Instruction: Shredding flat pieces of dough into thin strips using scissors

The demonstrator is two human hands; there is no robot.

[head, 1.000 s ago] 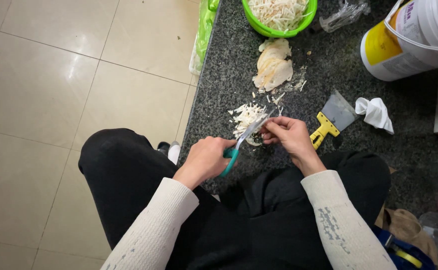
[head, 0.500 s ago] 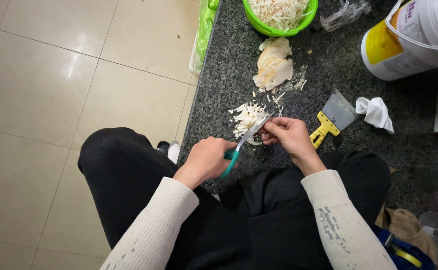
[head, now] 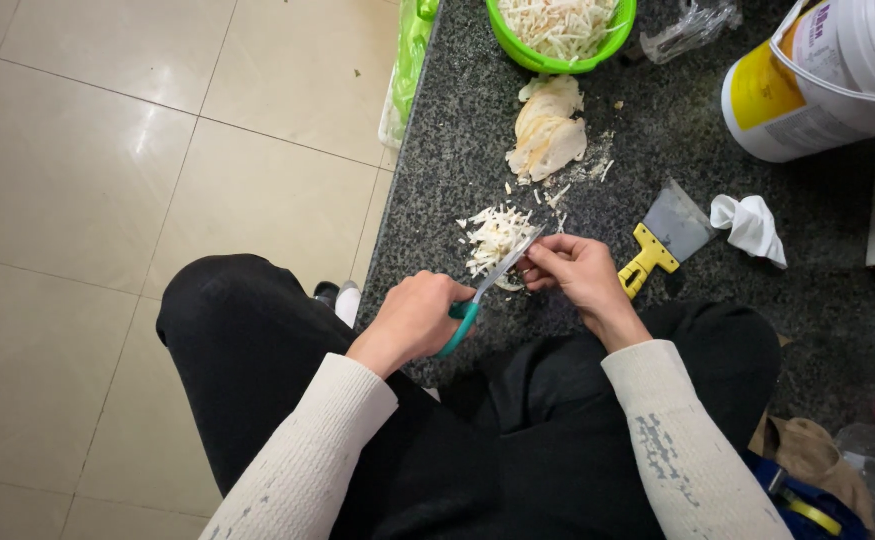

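The left hand (head: pixel 412 318) was clamped on the teal handle of the scissors (head: pixel 487 285), blades angled up toward the right hand (head: pixel 575 268). The right hand's fingers were pinched together on a small pale piece at the blade tips; what exactly it was could not be told. Just beyond the blades, a small pile of white shreds (head: pixel 492 235) lay on the dark speckled surface (head: pixel 457 130). Further out lay a stack of uncut pale slices (head: pixel 547 135), and beyond it a green bowl (head: pixel 612 30) heaped with shreds. Judging by this, much was already cut, while the stack was left. A yellow-handled scraper (head: pixel 662 235) and a crumpled white tissue (head: pixel 749 225) lay right of the hands, near a white bucket (head: pixel 827 80).
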